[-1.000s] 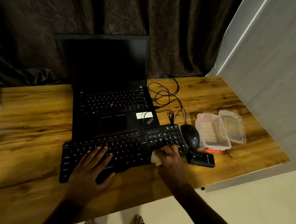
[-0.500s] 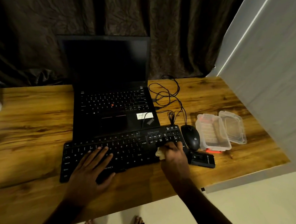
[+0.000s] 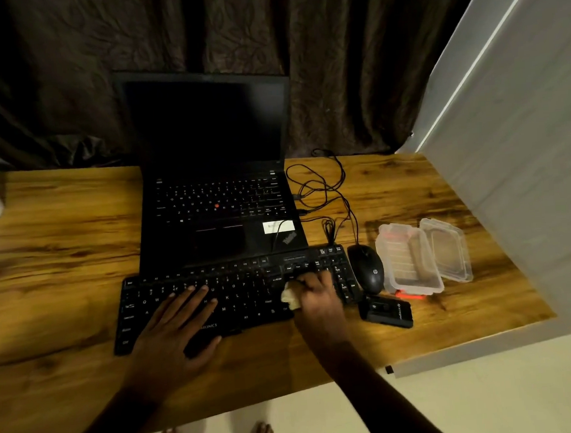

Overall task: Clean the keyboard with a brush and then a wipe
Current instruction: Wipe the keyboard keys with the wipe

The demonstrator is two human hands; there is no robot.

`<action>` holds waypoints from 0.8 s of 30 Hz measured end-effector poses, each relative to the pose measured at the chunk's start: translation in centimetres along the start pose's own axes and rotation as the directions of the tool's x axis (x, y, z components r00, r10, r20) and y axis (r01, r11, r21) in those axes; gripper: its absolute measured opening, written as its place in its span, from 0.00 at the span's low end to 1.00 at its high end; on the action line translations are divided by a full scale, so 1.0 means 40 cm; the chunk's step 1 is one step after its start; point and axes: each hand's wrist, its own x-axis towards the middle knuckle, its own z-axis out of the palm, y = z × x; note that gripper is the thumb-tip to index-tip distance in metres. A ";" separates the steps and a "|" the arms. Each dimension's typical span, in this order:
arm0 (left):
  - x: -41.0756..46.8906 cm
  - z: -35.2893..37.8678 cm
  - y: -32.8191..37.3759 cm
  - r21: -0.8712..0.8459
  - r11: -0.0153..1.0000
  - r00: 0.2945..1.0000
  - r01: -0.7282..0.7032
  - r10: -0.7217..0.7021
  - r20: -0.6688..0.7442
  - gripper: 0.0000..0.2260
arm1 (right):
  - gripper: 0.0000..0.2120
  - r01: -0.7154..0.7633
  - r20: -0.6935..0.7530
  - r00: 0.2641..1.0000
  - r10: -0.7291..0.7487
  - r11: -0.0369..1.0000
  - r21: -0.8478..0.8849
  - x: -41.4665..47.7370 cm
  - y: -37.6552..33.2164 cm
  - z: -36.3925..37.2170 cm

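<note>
Risk: right hand (image 3: 317,298) grip holds wipe (image 3: 290,298) on keyboard (image 3: 242,297) just beside mouse (image 3: 367,271), left hand (image 3: 173,329) flat, grip wide, pinning it; overshooting rightward probably knocks the mouse.

A glossy brown wood-grain tabletop (image 3: 61,265) fills the middle of the view. At its twelve o'clock stands an open black laptop (image 3: 215,201) with a dark screen, a red pointing nub among its keys and a white rectangular sticker (image 3: 278,226) on the palm rest. Thin black cables (image 3: 322,186) loop at one o'clock, just beside the laptop. At three o'clock lies a black oval computer mouse (image 3: 367,268); next to it is a clear plastic box (image 3: 409,261) with its hinged lid (image 3: 447,249) open. A small black rectangular device (image 3: 385,310) lies at four o'clock. A dark brown patterned curtain (image 3: 334,60) hangs behind, with a white wall panel (image 3: 525,132) at two o'clock
</note>
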 end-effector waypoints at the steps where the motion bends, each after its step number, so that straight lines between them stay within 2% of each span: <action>1: -0.001 0.001 0.001 0.000 1.000 1.000 0.002 -0.002 -0.002 0.29 | 0.16 0.038 0.003 0.999 -0.038 0.999 0.009 -0.001 -0.013 0.007; 4: -0.004 0.001 0.000 -0.003 1.000 1.000 0.008 -0.008 0.001 0.29 | 0.15 0.070 -0.011 0.998 -0.069 0.998 0.011 0.015 0.005 -0.004; 9: -0.002 0.002 -0.001 -0.004 1.000 1.000 0.010 -0.010 -0.002 0.29 | 0.18 -0.115 0.009 0.993 0.115 0.993 -0.010 0.032 0.068 -0.023; 16: -0.003 0.003 -0.001 0.000 1.000 1.000 0.007 -0.007 -0.013 0.29 | 0.20 0.060 0.014 0.998 -0.060 0.998 0.000 0.036 0.005 0.000; 21: -0.002 0.002 0.000 0.003 1.000 0.999 -0.011 0.011 -0.042 0.28 | 0.19 -0.134 -0.020 0.991 0.134 0.991 0.007 0.037 0.066 -0.010; 24: -0.002 0.003 0.000 0.013 1.000 0.999 -0.015 0.015 -0.043 0.28 | 0.14 -0.112 -0.008 0.994 0.113 0.994 0.018 0.038 0.031 0.001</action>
